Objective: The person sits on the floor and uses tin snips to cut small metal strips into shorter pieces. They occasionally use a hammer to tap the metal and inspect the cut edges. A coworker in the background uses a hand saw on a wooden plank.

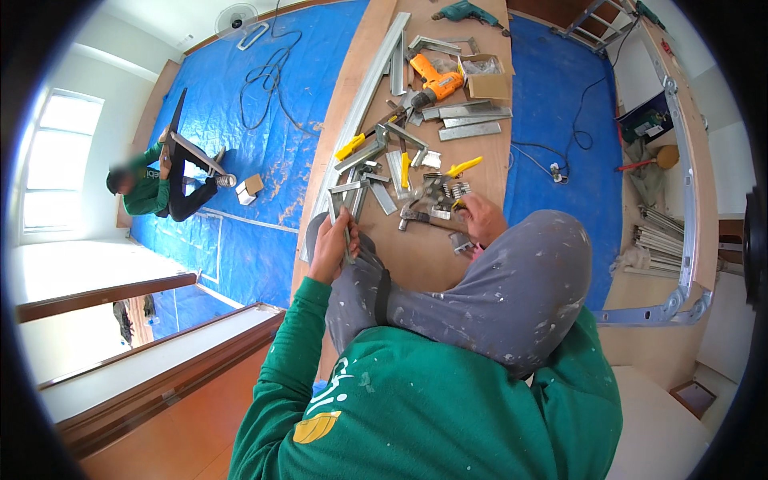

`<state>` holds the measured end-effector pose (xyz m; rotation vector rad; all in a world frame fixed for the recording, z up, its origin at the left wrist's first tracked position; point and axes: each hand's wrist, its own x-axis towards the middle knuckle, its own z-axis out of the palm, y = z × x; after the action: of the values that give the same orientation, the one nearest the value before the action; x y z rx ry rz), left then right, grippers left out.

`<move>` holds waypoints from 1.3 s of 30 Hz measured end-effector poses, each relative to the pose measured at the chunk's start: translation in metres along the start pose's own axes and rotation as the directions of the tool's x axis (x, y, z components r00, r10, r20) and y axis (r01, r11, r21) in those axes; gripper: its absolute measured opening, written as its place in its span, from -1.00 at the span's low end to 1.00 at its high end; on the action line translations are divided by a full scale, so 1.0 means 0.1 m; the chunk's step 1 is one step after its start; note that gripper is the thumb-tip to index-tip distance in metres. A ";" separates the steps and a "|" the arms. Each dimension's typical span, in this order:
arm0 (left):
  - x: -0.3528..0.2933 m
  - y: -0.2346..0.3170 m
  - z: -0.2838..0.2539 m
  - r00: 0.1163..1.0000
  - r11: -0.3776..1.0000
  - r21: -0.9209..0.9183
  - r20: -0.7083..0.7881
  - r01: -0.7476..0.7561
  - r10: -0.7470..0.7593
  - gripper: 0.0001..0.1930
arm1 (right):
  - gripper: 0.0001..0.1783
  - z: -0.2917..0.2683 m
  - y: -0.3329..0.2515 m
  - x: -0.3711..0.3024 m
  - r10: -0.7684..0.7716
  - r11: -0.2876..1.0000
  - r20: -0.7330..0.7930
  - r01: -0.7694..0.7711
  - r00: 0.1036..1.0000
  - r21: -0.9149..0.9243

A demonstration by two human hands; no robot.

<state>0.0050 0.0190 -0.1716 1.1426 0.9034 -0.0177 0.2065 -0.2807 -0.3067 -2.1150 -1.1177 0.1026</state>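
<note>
My left hand (331, 246) is closed around a bent piece of galvanised metal channel (350, 192), held upright beside my left knee. My right hand (482, 219) is closed on a tool with a yellow-and-black handle (458, 205); its working end is blurred and I cannot make out its kind. A hammer (416, 218) lies just left of that hand, its handle running toward the fingers. Close by are a small metal bracket (462, 242) and a yellow-handled tool (464, 166). More bent channel frames (374, 148) lie in front of my left hand.
An orange drill (436, 80), cut metal strips (472, 128) and an open cardboard box (486, 78) lie farther up the plywood board (340, 120). A teal drill (468, 12) is at its far end. Blue sheeting (320, 48) flanks it; another person (172, 180) sits at left.
</note>
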 end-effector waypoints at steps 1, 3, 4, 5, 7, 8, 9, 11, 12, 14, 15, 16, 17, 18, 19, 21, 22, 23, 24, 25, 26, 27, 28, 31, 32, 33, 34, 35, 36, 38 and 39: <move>-0.02 0.02 -0.02 1.000 1.000 0.005 0.009 -0.010 0.010 -0.66 | -0.67 -0.04 0.03 0.10 0.032 0.999 -0.068 -0.033 0.997 -0.005; -0.05 0.02 -0.06 0.999 0.999 0.023 0.011 -0.032 0.032 -0.65 | -0.71 -0.06 0.17 0.27 0.120 0.992 -0.159 -0.124 0.980 -0.012; -0.05 0.02 -0.07 0.999 0.998 0.039 0.011 -0.049 0.049 -0.65 | -0.73 -0.05 0.30 0.34 0.176 0.983 -0.190 -0.182 0.966 -0.018; -0.06 0.02 -0.09 0.998 0.997 0.052 0.006 -0.065 0.065 -0.64 | -0.75 -0.02 0.45 0.38 0.227 0.971 -0.217 -0.237 0.949 -0.021; -0.05 0.01 -0.15 0.992 0.992 0.027 -0.024 -0.123 0.124 -0.63 | -0.77 0.04 0.75 0.37 0.263 0.955 -0.257 -0.288 0.930 -0.065; -0.06 -0.01 -0.23 0.987 0.988 0.015 -0.055 -0.151 0.151 -0.63 | -0.78 0.08 0.88 0.37 0.275 0.949 -0.268 -0.306 0.923 -0.080; -0.07 -0.04 -0.37 0.976 0.981 -0.014 -0.113 -0.192 0.189 -0.63 | -0.77 0.10 0.92 0.36 0.331 0.932 -0.245 -0.356 0.911 -0.066; -0.08 -0.11 -0.72 0.934 0.959 -0.057 -0.250 -0.277 0.255 -0.63 | -0.75 0.17 1.00 0.33 0.353 0.927 -0.214 -0.371 0.911 -0.054; -0.08 -0.19 -0.95 0.881 0.947 0.044 -0.356 -0.318 0.312 -0.63 | -0.74 0.22 1.07 0.32 0.321 0.939 -0.212 -0.339 0.923 -0.054; -0.05 -0.44 -1.53 0.734 0.909 0.253 -0.535 -0.332 0.418 -0.61 | -0.73 0.32 1.13 0.30 0.315 0.938 -0.215 -0.338 0.924 -0.077; -0.02 -0.54 -1.76 0.697 0.912 0.318 -0.591 -0.261 0.406 -0.60 | -0.74 0.33 1.26 0.24 0.263 0.948 -0.228 -0.295 0.938 -0.122; -0.05 -0.67 -2.02 0.651 0.914 0.368 -0.653 -0.174 0.387 -0.59 | -0.74 0.38 1.34 0.23 0.204 0.956 -0.230 -0.244 0.952 -0.163; -0.07 -0.86 -2.26 0.609 0.909 0.409 -0.701 -0.084 0.372 -0.57 | -0.74 0.37 1.36 0.20 0.242 0.947 -0.177 -0.272 0.954 -0.171; -0.20 -1.20 -2.51 0.525 0.874 0.485 -0.752 0.029 0.399 -0.57 | -0.74 0.38 1.30 0.23 0.270 0.941 -0.106 -0.286 0.957 -0.180; -0.30 -1.52 -2.72 0.449 0.826 0.545 -0.780 0.144 0.436 -0.56 | -0.74 0.42 1.23 0.25 0.248 0.950 -0.086 -0.259 0.965 -0.175; -0.37 -1.74 -2.79 0.414 0.834 0.512 -0.817 0.204 0.401 -0.56 | -0.74 0.39 1.26 0.21 0.227 0.952 -0.100 -0.243 0.969 -0.189; -0.43 -1.89 -2.81 0.401 0.827 0.508 -0.828 0.242 0.391 -0.58 | -0.73 0.37 1.28 0.17 0.235 0.950 -0.083 -0.247 0.968 -0.190; -0.48 -2.06 -2.84 0.385 0.817 0.503 -0.839 0.282 0.384 -0.59 | -0.73 0.35 1.28 0.17 0.242 0.950 -0.066 -0.251 0.968 -0.188; -0.52 -2.20 -2.89 0.370 0.804 0.499 -0.848 0.322 0.379 -0.60 | -0.73 0.36 1.27 0.19 0.251 0.949 -0.051 -0.256 0.967 -0.185; -0.50 -2.31 -2.90 0.390 0.801 0.503 -0.843 0.324 0.371 -0.65 | -0.72 0.33 1.26 0.19 0.275 0.938 -0.026 -0.274 0.961 -0.213; -0.52 -2.42 -2.91 0.390 0.778 0.522 -0.836 0.349 0.385 -0.66 | -0.72 0.30 1.25 0.20 0.301 0.925 -0.003 -0.292 0.954 -0.242; -0.55 -2.53 -2.92 0.392 0.754 0.541 -0.828 0.374 0.400 -0.67 | -0.71 0.29 1.23 0.20 0.328 0.911 0.019 -0.311 0.944 -0.271; -0.49 -2.60 -2.90 0.407 0.729 0.565 -0.813 0.385 0.416 -0.68 | -0.69 0.24 1.23 0.19 0.337 0.913 0.035 -0.317 0.941 -0.258; -0.51 -2.89 -3.05 0.403 0.702 0.598 -0.794 0.387 0.455 -0.76 | -0.62 0.20 1.13 0.25 0.359 0.915 0.105 -0.327 0.928 -0.237; -0.47 -2.93 -3.08 0.390 0.680 0.641 -0.763 0.356 0.516 -0.73 | -0.60 0.17 1.09 0.25 0.379 0.906 0.123 -0.341 0.917 -0.251; -0.41 -2.97 -3.07 0.318 0.673 0.679 -0.733 0.292 0.602 -0.73 | -0.59 0.16 1.06 0.23 0.318 0.895 0.037 -0.287 0.947 -0.343; -0.32 -2.89 -2.98 0.347 0.724 0.637 -0.764 0.266 0.545 -0.73 | -0.58 0.12 1.03 0.18 0.253 0.859 -0.045 -0.246 0.967 -0.449; -0.32 -2.96 -3.00 0.310 0.728 0.644 -0.760 0.236 0.571 -0.73 | -0.58 0.07 0.89 0.25 0.243 0.882 -0.007 -0.224 0.970 -0.414; -0.30 -3.03 -3.02 0.267 0.733 0.648 -0.758 0.207 0.595 -0.73 | -0.57 -0.02 0.76 0.38 0.228 0.906 0.031 -0.201 0.973 -0.374; -0.23 -3.09 -3.02 0.234 0.635 0.701 -0.710 0.324 0.664 -0.72 | -0.56 -0.33 0.67 0.58 0.261 0.938 0.214 -0.195 0.941 -0.287; -0.23 -3.15 -3.03 0.222 0.652 0.684 -0.727 0.327 0.650 -0.71 | -0.58 -0.48 0.57 0.73 0.303 0.931 0.331 -0.204 0.893 -0.303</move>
<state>-0.3340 0.1046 -0.4350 2.1533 2.0456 0.7313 0.3093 -0.2737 -0.2901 -2.5491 -1.1031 0.5308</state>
